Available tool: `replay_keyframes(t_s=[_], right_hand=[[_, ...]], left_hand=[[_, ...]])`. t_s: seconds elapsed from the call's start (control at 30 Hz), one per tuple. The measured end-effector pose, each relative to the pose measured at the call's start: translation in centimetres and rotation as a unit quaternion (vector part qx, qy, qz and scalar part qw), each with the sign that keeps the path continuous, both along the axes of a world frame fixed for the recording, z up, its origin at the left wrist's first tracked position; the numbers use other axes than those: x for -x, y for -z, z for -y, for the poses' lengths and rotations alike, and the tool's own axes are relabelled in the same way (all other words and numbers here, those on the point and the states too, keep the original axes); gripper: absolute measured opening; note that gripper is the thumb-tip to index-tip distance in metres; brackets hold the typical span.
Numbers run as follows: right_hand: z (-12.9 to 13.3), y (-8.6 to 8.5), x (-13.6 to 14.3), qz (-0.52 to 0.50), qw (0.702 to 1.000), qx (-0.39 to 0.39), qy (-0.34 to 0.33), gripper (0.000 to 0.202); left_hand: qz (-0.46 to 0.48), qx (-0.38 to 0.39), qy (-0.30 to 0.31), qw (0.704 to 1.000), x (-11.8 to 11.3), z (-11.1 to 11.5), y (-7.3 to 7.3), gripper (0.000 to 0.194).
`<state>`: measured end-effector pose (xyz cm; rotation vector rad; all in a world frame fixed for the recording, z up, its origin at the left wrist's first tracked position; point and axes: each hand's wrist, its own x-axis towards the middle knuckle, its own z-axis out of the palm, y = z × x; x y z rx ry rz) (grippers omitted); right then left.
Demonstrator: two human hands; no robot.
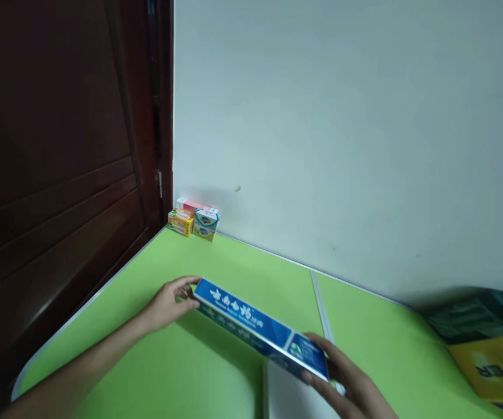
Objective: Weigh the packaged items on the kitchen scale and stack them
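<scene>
A long blue toothpaste box with white lettering is held up between my two hands, tilted so that its right end sits nearer to me. My left hand pinches the left end between thumb and fingers. At the other end, my right hand grips the box, its thumb on the near side and fingers on the far side. The box appears to be above the green table; a shadow falls beneath it.
At the back left corner, by the wall, stand a yellow-orange box, a white soap box and a pink box. A dark door borders the left. A white object lies below the box; a yellow-green package is at right.
</scene>
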<state>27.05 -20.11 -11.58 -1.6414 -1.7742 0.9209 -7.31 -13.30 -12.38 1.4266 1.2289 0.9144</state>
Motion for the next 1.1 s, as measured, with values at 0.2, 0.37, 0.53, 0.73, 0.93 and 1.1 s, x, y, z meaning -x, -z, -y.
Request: replay_keyframes(t_s=[0.2,0.37,0.53,0.73,0.93,1.1], right_hand=[[-13.5,-3.2,7.7,-0.074,0.996,-0.031,-0.035,0.045],[-23.7,-5.0,12.3,-0.047,0.992,-0.117,-0.03,0.049],[-30.5,-4.4,15.0,-0.051,0.983,-0.177,0.025,0.051],[-33.5,-2.1,17.0,-0.036,0.975,-0.21,0.07,0.046],[-34.2,-0.3,16.5,-0.085,0.972,-0.207,0.077,0.05],[-34.2,0.0,16.4,-0.088,0.967,-0.225,0.087,0.045]], left_hand=[[0.039,-0.109,-0.199,0.973,2.4,-9.6,-1.0,0.05],[0.044,-0.155,-0.266,0.95,4.8,-19.4,-3.5,0.059],[0.056,-0.15,-0.276,0.948,6.2,-26.6,-4.9,0.058],[0.065,-0.099,-0.292,0.949,6.1,-30.8,-2.7,0.056],[0.065,-0.068,-0.282,0.955,5.7,-31.1,-0.3,0.063],[0.031,-0.059,-0.266,0.962,5.8,-31.1,-0.3,0.048]])
